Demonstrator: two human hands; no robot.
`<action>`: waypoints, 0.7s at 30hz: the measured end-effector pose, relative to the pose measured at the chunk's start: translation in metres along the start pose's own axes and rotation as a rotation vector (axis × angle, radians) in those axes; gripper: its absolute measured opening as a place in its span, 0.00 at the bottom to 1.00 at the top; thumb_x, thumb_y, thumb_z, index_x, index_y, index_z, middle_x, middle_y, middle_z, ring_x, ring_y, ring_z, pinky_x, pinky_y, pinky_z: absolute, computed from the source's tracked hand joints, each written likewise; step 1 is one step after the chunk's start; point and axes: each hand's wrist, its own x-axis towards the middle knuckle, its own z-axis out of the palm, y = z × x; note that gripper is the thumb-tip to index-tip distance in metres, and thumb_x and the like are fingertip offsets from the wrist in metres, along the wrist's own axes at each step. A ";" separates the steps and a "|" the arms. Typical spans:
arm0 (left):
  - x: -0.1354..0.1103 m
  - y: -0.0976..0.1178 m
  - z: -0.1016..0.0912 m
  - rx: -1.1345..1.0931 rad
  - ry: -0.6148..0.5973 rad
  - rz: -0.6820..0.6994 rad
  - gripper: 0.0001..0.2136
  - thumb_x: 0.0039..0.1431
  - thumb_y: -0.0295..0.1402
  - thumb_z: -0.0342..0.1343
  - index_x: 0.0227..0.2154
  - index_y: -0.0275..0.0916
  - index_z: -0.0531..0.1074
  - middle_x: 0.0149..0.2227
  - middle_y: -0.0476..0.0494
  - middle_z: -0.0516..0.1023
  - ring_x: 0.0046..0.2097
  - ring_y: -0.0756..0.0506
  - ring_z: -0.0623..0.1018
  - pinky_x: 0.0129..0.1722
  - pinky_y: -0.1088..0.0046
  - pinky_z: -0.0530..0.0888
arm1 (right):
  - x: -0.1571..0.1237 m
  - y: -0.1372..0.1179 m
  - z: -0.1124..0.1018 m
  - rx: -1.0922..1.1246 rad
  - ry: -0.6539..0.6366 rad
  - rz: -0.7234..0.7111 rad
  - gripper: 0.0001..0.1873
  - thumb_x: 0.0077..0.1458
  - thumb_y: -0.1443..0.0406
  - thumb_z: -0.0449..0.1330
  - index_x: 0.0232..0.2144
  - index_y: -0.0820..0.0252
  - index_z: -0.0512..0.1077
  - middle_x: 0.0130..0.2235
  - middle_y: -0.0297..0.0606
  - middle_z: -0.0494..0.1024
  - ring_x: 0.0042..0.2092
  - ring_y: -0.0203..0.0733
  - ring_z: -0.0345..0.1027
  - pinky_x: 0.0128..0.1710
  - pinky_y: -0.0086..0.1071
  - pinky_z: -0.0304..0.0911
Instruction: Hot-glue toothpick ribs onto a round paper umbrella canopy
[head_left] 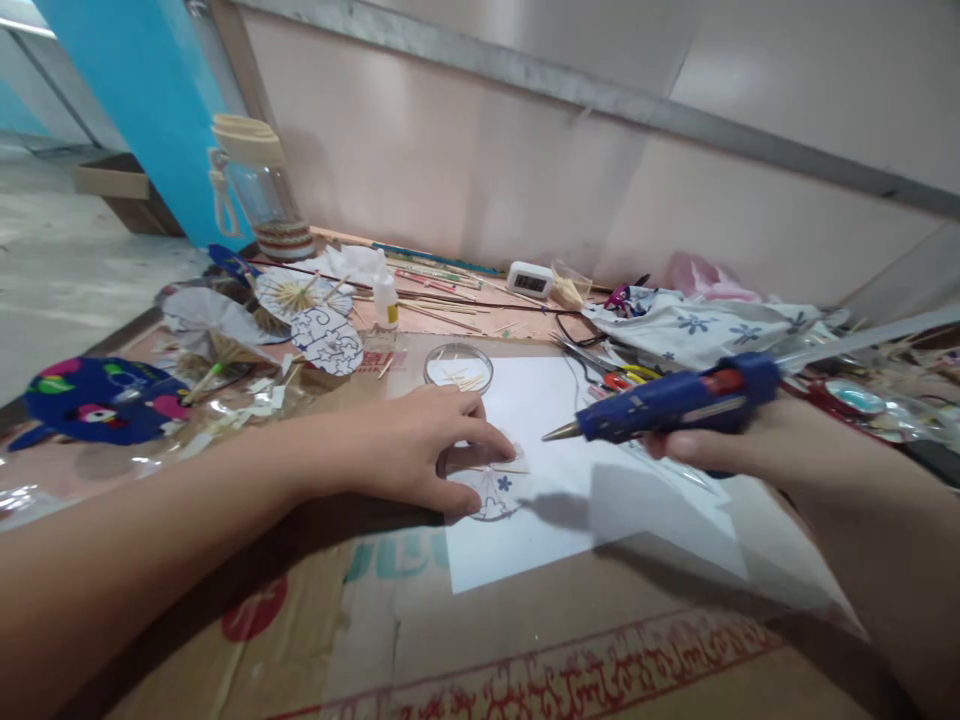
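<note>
My right hand (712, 440) is wrapped round a blue hot glue gun (667, 405). Its metal tip points left, above a sheet of white paper (510, 565), and a glue stick extends from its back end. On the paper lies a small round white piece (491, 495) with a dark blue flower pattern and a thin wooden stick across it. My left hand (442, 450) holds this piece, thumb at its lower left edge and index finger near the stick. The left palm and fingers hide part of the piece's left side.
Behind the left hand is a round clear dish (459, 370) of short sticks. Small round fans (326, 340) lie at left near a glass bottle (266, 195) and a small white glue bottle (385, 300). A digital timer (529, 280), scissors (581, 355) and patterned cloth (690, 325) sit farther back.
</note>
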 end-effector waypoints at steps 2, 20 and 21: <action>0.000 0.000 0.000 -0.002 0.002 0.003 0.25 0.60 0.45 0.66 0.60 0.54 0.76 0.48 0.45 0.73 0.50 0.39 0.74 0.50 0.65 0.68 | 0.005 -0.003 0.011 0.030 -0.125 0.031 0.32 0.46 0.35 0.67 0.38 0.51 0.87 0.39 0.41 0.88 0.43 0.60 0.82 0.44 0.46 0.79; 0.002 -0.002 0.003 0.023 0.024 0.030 0.26 0.59 0.46 0.66 0.60 0.51 0.76 0.48 0.44 0.73 0.48 0.40 0.74 0.47 0.67 0.68 | 0.007 -0.027 0.046 0.157 -0.320 -0.016 0.21 0.52 0.46 0.67 0.41 0.49 0.87 0.37 0.39 0.88 0.40 0.57 0.83 0.40 0.42 0.78; 0.002 -0.002 0.003 0.026 0.025 0.032 0.26 0.59 0.46 0.66 0.60 0.51 0.76 0.48 0.44 0.73 0.48 0.40 0.74 0.47 0.67 0.68 | 0.007 -0.027 0.046 0.150 -0.321 -0.019 0.22 0.52 0.46 0.66 0.41 0.50 0.87 0.37 0.39 0.88 0.40 0.56 0.83 0.40 0.41 0.78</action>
